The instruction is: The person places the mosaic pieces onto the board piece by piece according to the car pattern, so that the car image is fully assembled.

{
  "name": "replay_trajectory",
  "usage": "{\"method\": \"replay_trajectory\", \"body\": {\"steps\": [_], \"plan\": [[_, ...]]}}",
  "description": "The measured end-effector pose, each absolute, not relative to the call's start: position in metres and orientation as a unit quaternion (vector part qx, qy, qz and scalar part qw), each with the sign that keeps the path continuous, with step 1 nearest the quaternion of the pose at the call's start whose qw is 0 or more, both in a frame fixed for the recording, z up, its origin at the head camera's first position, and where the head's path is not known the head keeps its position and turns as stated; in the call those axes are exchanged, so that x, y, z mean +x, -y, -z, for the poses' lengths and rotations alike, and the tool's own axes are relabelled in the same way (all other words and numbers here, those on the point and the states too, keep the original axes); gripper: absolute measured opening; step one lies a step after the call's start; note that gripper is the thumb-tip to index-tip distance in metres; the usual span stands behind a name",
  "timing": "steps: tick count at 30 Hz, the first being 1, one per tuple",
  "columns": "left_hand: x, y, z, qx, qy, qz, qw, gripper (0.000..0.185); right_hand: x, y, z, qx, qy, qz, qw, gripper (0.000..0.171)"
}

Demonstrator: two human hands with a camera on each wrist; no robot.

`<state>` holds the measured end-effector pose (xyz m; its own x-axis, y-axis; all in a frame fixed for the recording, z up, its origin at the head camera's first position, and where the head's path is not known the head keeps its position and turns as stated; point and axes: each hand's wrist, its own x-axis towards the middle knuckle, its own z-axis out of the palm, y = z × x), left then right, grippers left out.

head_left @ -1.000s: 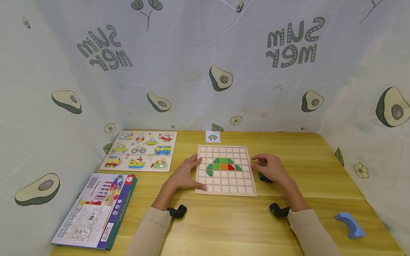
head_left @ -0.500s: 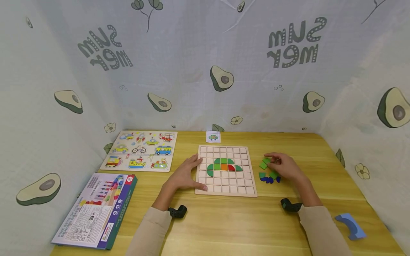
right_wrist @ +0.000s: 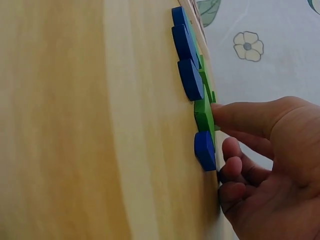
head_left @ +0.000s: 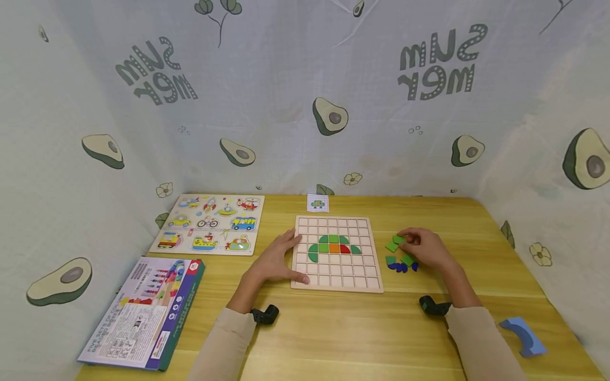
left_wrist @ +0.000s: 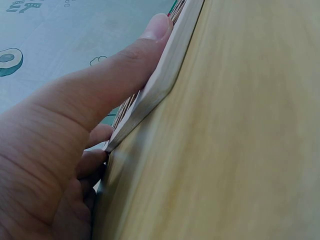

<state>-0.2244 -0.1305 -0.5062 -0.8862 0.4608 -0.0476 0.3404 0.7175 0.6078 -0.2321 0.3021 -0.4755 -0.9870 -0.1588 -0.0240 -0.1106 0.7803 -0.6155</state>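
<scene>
Bright even light, soft shadows — edges bowed

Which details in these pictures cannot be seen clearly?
- Small card behind the grid board, head view: its picture is too small to read.
- Loose green and blue pieces: the right hand covers some in the head view, so their count is unclear.
- Left hand fingers, left wrist view: cut off by the frame edge, and the board's top is hidden.

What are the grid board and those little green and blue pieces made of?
The board looks like pale unpainted wood, matte, with faint grain and a bevelled edge. The pieces seem to be wood too, thick and chunky, painted glossy green and blue; plastic cannot be ruled out.
</scene>
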Motion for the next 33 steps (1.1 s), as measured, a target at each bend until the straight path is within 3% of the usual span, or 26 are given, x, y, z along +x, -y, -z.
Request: {"method": "replay_trajectory", "body": {"steps": [16,33], "plan": [[-0.225,0.132,0.507,0.217,-0.922,-0.306,0.098,0.120,-0.225,-0.293,0.470,-0.066,-0.941,0.331,0.004,0.040],[-0.225,0.131,0.508,0.216,-0.921,-0.309,0.096,0.120,-0.219,-0.245,0.464,-0.126,-0.929,0.349,-0.005,0.027]]}}
